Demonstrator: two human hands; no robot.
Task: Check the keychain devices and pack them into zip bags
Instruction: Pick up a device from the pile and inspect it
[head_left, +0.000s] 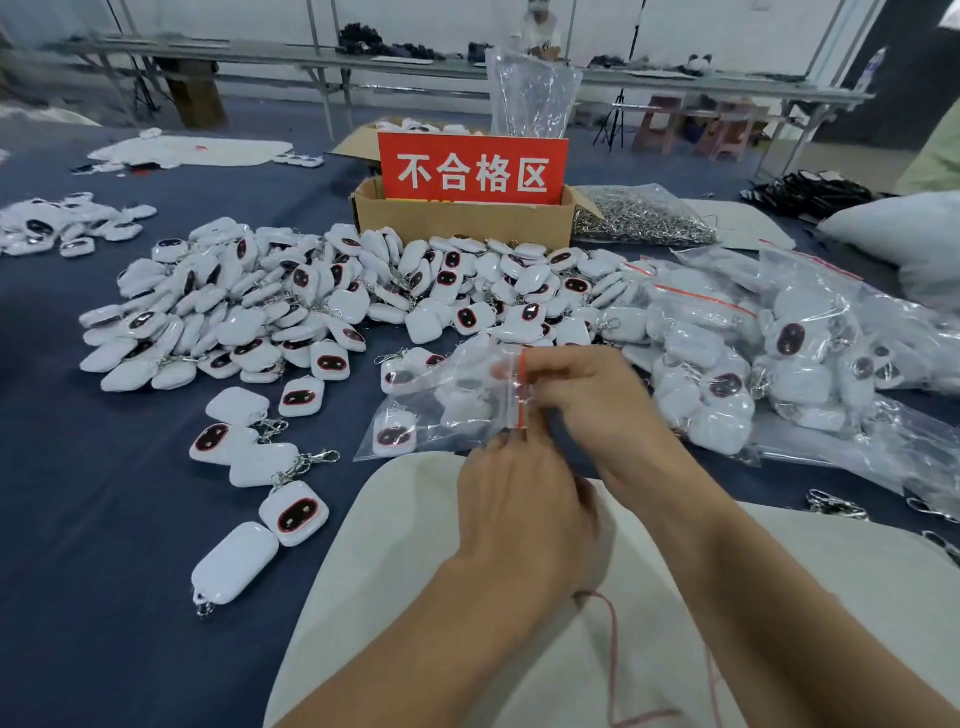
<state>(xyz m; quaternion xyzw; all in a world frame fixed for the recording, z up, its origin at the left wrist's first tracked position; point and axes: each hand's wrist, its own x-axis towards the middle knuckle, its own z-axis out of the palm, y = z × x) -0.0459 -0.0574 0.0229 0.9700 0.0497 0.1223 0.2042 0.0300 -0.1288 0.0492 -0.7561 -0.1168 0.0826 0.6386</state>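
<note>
left hand (519, 504) and right hand (587, 395) pinch the red seal (522, 400) of a filled zip bag (441, 415) on the blue table (78, 493). sealing step, it seems; next, press the seal closed end to end.

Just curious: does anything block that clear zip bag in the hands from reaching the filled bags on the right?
Nothing visible. The left hand and right hand pinch the red-sealed clear plastic zip bag; the heap of filled clear bags lies right beside it.
</note>
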